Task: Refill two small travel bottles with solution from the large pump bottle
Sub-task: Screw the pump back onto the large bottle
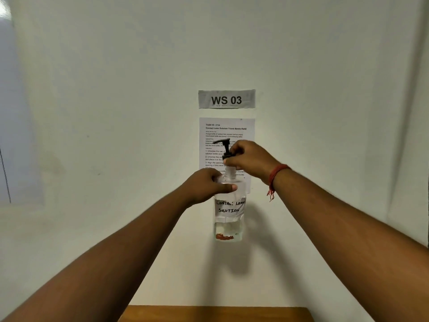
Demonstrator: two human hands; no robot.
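I see the pump bottle [228, 212] held upright in the air before the white wall [116, 89], long axis vertical, its black pump head [224, 147] with the spout pointing left. My left hand [206, 185] grips its clear shoulder above the handwritten "Contact Lens Solution" label [229, 209]; my right hand [249, 159] pinches the pump collar. A wooden table [209, 313] edge lies below.

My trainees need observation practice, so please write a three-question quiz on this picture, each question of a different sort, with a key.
1. True or false: the pump bottle stands on the wooden table.
2. Which hand grips the black pump head? A) left B) right C) neither
3. Fill in: the handwritten label reads "Contact lens ____".

Key: 1 false, it is held up in front of the wall by the left hand; 2 B, the right hand; 3 solution.
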